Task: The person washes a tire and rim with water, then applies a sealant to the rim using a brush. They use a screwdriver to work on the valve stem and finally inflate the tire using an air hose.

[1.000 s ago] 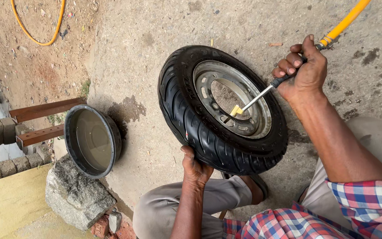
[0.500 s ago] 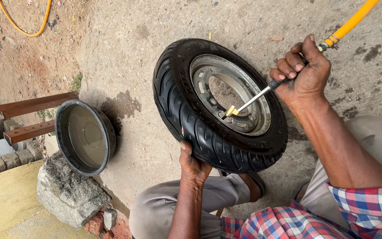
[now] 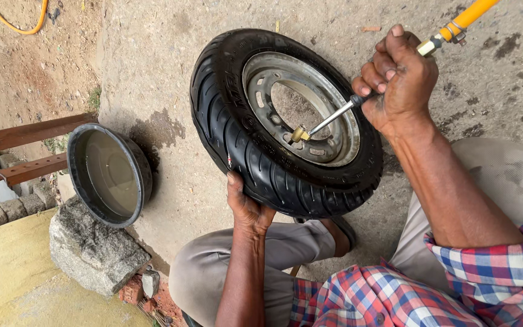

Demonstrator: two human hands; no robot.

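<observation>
Nearest the camera, over bent knees in grey trousers (image 3: 261, 260) and a checked shirt (image 3: 455, 284), the left hand (image 3: 246, 206) cups the lower edge of the tyre (image 3: 243, 145), fingers curled round the tread and holding it upright on the concrete ground (image 3: 152, 60). Further out, the right hand (image 3: 398, 79) is closed tight round the grip of an air chuck (image 3: 334, 118), whose thin metal stem runs down to a brass tip (image 3: 299, 134) pressed against the inner face of the steel rim (image 3: 310, 109), where the valve would sit. A yellow hose (image 3: 470, 15) leads away from the fist. If the tip sits crooked on the valve, air would likely leak; if the left grip loosens, the wheel could roll or tip and knock the stem off. Left of the tyre, well apart, a black basin (image 3: 110, 175) of water rests on a stone (image 3: 92, 248), with rusty bars (image 3: 31, 130) beyond.
</observation>
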